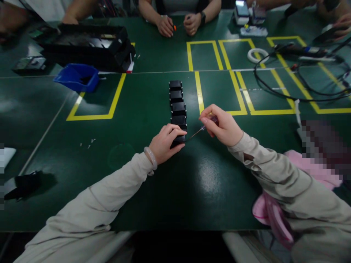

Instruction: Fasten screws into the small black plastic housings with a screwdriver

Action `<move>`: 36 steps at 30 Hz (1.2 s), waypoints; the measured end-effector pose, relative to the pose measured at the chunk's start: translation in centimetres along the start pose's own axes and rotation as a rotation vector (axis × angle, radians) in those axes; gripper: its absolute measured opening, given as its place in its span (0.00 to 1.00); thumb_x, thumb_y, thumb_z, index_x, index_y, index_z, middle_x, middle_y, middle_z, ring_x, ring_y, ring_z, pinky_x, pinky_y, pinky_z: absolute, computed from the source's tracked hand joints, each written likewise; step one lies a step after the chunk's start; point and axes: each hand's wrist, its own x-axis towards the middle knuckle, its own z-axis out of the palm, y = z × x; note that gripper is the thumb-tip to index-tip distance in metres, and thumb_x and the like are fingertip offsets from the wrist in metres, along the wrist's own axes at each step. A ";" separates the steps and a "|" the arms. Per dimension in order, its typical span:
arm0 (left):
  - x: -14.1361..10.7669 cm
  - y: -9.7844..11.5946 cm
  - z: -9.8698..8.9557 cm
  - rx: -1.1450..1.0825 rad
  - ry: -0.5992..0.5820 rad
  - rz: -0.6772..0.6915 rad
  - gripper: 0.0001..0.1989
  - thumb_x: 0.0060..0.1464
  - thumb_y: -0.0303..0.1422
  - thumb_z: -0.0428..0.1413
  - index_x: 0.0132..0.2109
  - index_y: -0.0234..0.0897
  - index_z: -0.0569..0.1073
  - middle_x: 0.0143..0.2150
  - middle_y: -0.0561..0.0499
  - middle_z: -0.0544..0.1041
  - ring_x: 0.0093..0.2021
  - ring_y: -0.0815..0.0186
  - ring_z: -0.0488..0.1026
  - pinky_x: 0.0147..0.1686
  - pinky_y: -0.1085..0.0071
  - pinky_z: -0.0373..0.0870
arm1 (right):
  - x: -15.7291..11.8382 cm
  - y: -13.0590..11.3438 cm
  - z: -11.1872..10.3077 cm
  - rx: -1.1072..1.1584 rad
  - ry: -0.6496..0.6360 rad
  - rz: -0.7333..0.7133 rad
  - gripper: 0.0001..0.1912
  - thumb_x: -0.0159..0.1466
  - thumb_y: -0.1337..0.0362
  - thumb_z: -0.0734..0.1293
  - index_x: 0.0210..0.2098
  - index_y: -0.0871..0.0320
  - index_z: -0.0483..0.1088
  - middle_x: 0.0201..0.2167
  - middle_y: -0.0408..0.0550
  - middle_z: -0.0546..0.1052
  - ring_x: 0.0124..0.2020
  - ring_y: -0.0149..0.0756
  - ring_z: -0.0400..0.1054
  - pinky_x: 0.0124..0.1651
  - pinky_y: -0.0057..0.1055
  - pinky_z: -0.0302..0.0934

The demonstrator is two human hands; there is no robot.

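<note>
A row of several small black blocks with shiny screw heads along their sides stands on the green table, running away from me. My left hand is closed around the nearest black block, thumb on its near side and fingers over its top. In my right hand is a screwdriver with a dark reddish, see-through handle. Its thin shaft slants down to the left, and the tip meets the right side of the nearest block. Whether the tip sits in a screw is too small to tell.
Loose small screws lie at left. Farther back are a blue bin, black trays, a white tape roll and a coiled black cable. A co-worker's hands rest across the table. A pink cloth lies right.
</note>
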 end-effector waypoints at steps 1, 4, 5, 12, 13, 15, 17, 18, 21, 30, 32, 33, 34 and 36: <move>0.0 0.0 0.0 0.003 0.000 0.001 0.16 0.60 0.31 0.58 0.54 0.39 0.68 0.52 0.44 0.70 0.52 0.57 0.69 0.52 0.57 0.70 | -0.2 0.0 -0.1 -0.028 -0.009 -0.040 0.04 0.69 0.61 0.62 0.38 0.54 0.63 0.20 0.35 0.65 0.17 0.25 0.60 0.23 0.27 0.54; 0.0 0.0 0.0 0.009 0.004 0.007 0.16 0.60 0.31 0.58 0.54 0.38 0.68 0.52 0.44 0.70 0.52 0.57 0.69 0.52 0.56 0.70 | -0.7 -0.2 -0.3 -0.095 -0.009 -0.115 0.05 0.68 0.61 0.62 0.37 0.55 0.64 0.21 0.37 0.66 0.22 0.27 0.63 0.27 0.28 0.56; 0.0 0.0 0.0 0.010 0.006 0.011 0.16 0.60 0.31 0.58 0.54 0.38 0.68 0.52 0.44 0.70 0.52 0.57 0.69 0.52 0.56 0.70 | -0.8 -0.2 -0.3 -0.110 -0.001 -0.124 0.07 0.68 0.60 0.62 0.35 0.55 0.64 0.21 0.37 0.66 0.22 0.27 0.63 0.27 0.28 0.55; -0.2 -0.1 0.0 0.008 0.013 0.021 0.17 0.60 0.31 0.58 0.55 0.38 0.67 0.52 0.44 0.69 0.53 0.58 0.68 0.53 0.57 0.69 | -1.3 -0.2 -0.1 -0.130 0.019 -0.132 0.03 0.69 0.64 0.61 0.41 0.55 0.65 0.20 0.36 0.66 0.20 0.27 0.61 0.27 0.29 0.54; -0.2 -0.1 0.0 0.009 0.011 0.019 0.17 0.60 0.31 0.58 0.55 0.38 0.68 0.53 0.44 0.69 0.53 0.57 0.68 0.53 0.57 0.69 | -1.3 -0.2 -0.1 -0.134 0.019 -0.144 0.04 0.68 0.65 0.61 0.42 0.55 0.64 0.21 0.36 0.66 0.20 0.27 0.60 0.26 0.29 0.54; -0.2 -0.1 0.0 0.011 0.007 0.018 0.17 0.60 0.31 0.58 0.55 0.38 0.68 0.53 0.44 0.69 0.52 0.57 0.68 0.53 0.57 0.70 | -1.4 -0.4 -0.1 -0.157 0.026 -0.174 0.04 0.68 0.65 0.61 0.42 0.55 0.65 0.22 0.37 0.67 0.20 0.27 0.59 0.26 0.29 0.53; -0.2 -0.1 -0.1 0.013 0.007 0.018 0.17 0.59 0.31 0.58 0.55 0.38 0.67 0.53 0.44 0.69 0.53 0.57 0.68 0.53 0.56 0.70 | -1.4 -0.5 -0.1 -0.189 0.045 -0.199 0.04 0.68 0.63 0.61 0.39 0.56 0.66 0.24 0.38 0.69 0.20 0.26 0.60 0.26 0.28 0.53; -0.2 -0.1 -0.1 0.014 0.007 0.017 0.17 0.59 0.31 0.58 0.55 0.38 0.67 0.53 0.44 0.69 0.53 0.57 0.68 0.53 0.56 0.70 | -1.3 -0.5 -0.1 -0.200 0.050 -0.201 0.05 0.69 0.62 0.61 0.38 0.56 0.66 0.24 0.39 0.70 0.21 0.25 0.60 0.26 0.28 0.53; -0.2 -0.2 0.0 0.014 0.003 0.010 0.17 0.60 0.31 0.58 0.55 0.39 0.67 0.53 0.44 0.69 0.53 0.57 0.68 0.54 0.55 0.69 | -1.4 -0.5 -0.2 -0.196 0.035 -0.175 0.05 0.69 0.62 0.60 0.38 0.55 0.66 0.24 0.39 0.70 0.20 0.26 0.59 0.25 0.28 0.53; -0.3 -0.2 0.0 0.009 0.000 0.010 0.17 0.60 0.31 0.58 0.55 0.38 0.67 0.53 0.44 0.69 0.53 0.57 0.68 0.54 0.56 0.70 | -1.4 -0.4 -0.2 -0.212 0.050 -0.170 0.05 0.69 0.61 0.61 0.37 0.55 0.65 0.25 0.39 0.70 0.21 0.26 0.61 0.26 0.28 0.53; -0.3 -0.2 0.0 0.005 -0.003 0.009 0.17 0.60 0.31 0.58 0.55 0.38 0.67 0.53 0.44 0.69 0.53 0.57 0.68 0.54 0.55 0.70 | -1.4 -0.4 -0.1 -0.194 0.050 -0.164 0.04 0.69 0.62 0.61 0.38 0.55 0.65 0.24 0.39 0.69 0.20 0.26 0.61 0.25 0.29 0.53; -0.3 -0.2 0.0 0.004 -0.004 0.008 0.18 0.60 0.31 0.58 0.56 0.39 0.67 0.53 0.44 0.69 0.53 0.57 0.68 0.54 0.55 0.70 | -1.4 -0.5 -0.1 -0.178 0.042 -0.155 0.02 0.69 0.63 0.61 0.40 0.54 0.64 0.23 0.39 0.68 0.20 0.27 0.60 0.25 0.29 0.54; -0.3 -0.2 0.0 0.002 -0.005 0.007 0.18 0.60 0.31 0.58 0.56 0.39 0.67 0.53 0.44 0.69 0.53 0.56 0.68 0.54 0.55 0.70 | -1.4 -0.5 -0.1 -0.165 0.034 -0.146 0.03 0.69 0.65 0.60 0.42 0.54 0.63 0.23 0.38 0.67 0.20 0.27 0.60 0.25 0.29 0.54; -0.3 -0.2 0.0 -0.001 -0.006 0.003 0.18 0.60 0.32 0.58 0.56 0.39 0.67 0.53 0.44 0.69 0.53 0.56 0.68 0.54 0.55 0.70 | -1.5 -0.6 -0.1 -0.157 0.025 -0.145 0.05 0.68 0.65 0.59 0.44 0.54 0.62 0.22 0.37 0.66 0.20 0.28 0.60 0.26 0.30 0.54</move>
